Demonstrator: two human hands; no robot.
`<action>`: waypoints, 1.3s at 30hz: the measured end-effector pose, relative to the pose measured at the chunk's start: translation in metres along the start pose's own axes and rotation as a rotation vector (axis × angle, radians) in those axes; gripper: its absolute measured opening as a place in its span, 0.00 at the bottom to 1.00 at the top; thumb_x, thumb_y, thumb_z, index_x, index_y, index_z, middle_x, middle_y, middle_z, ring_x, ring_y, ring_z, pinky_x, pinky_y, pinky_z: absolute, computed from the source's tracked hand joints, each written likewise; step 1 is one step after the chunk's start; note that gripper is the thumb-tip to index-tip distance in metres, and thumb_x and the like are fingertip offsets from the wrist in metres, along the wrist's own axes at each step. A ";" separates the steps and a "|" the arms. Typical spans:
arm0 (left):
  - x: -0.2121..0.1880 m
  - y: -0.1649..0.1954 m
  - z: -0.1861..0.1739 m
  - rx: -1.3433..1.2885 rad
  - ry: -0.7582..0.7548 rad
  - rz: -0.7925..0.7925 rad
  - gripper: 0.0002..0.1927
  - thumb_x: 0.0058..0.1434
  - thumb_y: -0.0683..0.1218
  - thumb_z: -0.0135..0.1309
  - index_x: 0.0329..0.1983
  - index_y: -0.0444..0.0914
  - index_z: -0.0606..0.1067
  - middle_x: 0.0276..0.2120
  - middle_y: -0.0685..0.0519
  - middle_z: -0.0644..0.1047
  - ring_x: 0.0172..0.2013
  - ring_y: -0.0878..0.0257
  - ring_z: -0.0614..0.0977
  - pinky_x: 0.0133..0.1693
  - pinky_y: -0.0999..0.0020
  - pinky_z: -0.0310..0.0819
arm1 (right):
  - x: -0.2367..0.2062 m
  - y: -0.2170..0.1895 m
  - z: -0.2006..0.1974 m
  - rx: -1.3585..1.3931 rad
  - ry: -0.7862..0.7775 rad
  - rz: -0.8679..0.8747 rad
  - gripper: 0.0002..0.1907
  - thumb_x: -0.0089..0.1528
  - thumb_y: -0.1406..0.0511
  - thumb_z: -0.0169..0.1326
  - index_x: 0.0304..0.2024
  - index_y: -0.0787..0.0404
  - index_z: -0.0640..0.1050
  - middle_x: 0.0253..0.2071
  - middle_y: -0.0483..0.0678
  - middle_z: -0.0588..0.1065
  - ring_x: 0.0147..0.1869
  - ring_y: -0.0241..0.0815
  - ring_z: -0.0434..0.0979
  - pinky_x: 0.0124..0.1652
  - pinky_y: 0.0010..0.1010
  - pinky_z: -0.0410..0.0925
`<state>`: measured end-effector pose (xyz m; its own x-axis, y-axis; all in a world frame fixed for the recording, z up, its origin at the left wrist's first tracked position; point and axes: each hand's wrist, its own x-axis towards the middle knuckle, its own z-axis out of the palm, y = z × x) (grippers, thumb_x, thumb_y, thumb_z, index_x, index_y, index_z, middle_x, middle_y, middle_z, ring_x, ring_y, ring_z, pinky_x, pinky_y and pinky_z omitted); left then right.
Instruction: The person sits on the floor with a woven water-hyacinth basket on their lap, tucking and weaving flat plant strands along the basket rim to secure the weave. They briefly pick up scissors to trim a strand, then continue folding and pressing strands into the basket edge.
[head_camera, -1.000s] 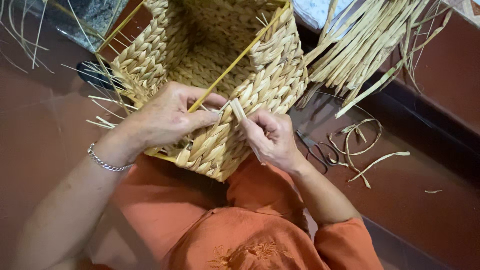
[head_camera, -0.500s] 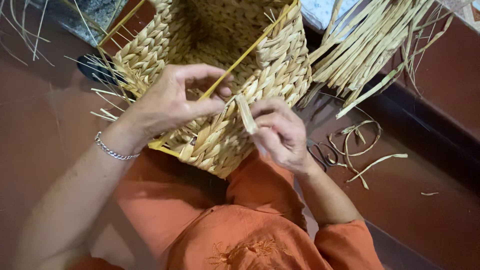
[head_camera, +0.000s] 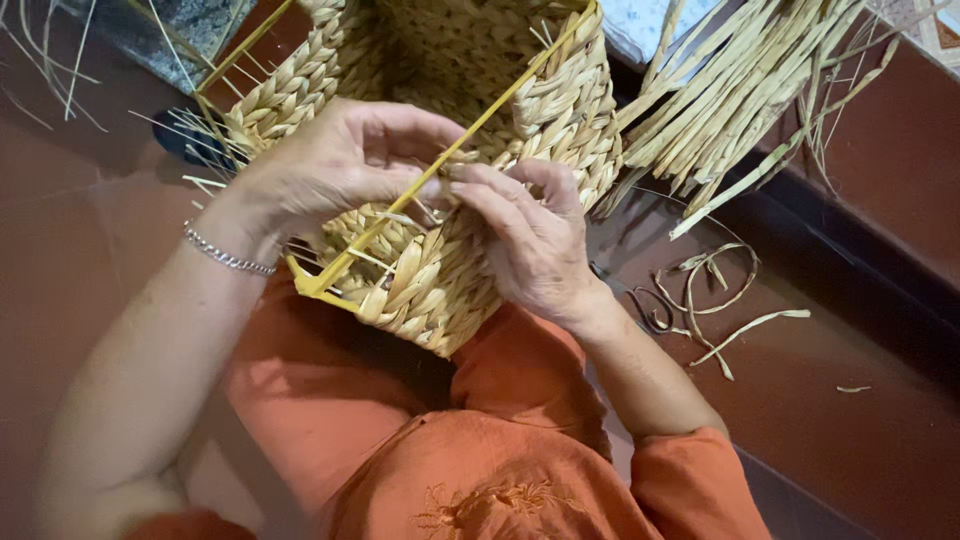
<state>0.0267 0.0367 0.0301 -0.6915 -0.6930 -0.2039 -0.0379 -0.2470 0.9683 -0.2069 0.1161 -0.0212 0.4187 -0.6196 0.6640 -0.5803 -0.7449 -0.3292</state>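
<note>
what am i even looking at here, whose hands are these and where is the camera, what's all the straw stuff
The camera sits on a person's head and looks down, so you see their own two bare hands and their lap in orange cloth. No machine is involved. The left hand, with a silver bracelet at the wrist, and the right hand both press on the near rim of a square woven basket made of thick plaited straw around a yellow frame. The fingertips meet at the rim and seem to pinch a strand, though it is hard to make out. A bundle of loose straw lies to the right, with curled scraps on the brown floor. Scissors seem to lie beside the right wrist.
</note>
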 end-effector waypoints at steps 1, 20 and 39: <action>0.003 -0.002 0.000 0.015 0.010 -0.004 0.20 0.60 0.38 0.59 0.57 0.35 0.76 0.44 0.50 0.83 0.40 0.66 0.85 0.44 0.71 0.84 | 0.000 0.000 0.000 -0.010 -0.004 0.001 0.33 0.51 0.80 0.54 0.60 0.62 0.73 0.61 0.50 0.76 0.56 0.52 0.70 0.60 0.40 0.64; -0.007 -0.016 -0.004 1.188 0.450 0.368 0.12 0.62 0.42 0.67 0.49 0.42 0.81 0.29 0.50 0.75 0.29 0.60 0.77 0.33 0.62 0.75 | -0.024 0.000 0.011 -0.125 0.089 0.013 0.27 0.56 0.77 0.61 0.57 0.54 0.80 0.65 0.56 0.69 0.64 0.54 0.70 0.63 0.41 0.66; 0.005 0.001 0.012 0.101 0.271 -0.134 0.11 0.57 0.32 0.55 0.43 0.31 0.75 0.33 0.49 0.83 0.31 0.65 0.88 0.36 0.73 0.83 | -0.025 -0.013 0.009 -0.215 0.126 0.040 0.26 0.57 0.74 0.64 0.57 0.53 0.80 0.58 0.52 0.70 0.62 0.56 0.68 0.61 0.44 0.66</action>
<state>0.0150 0.0412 0.0319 -0.4584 -0.8176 -0.3484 -0.1968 -0.2889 0.9369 -0.2032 0.1391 -0.0390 0.3103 -0.6017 0.7360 -0.7351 -0.6428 -0.2155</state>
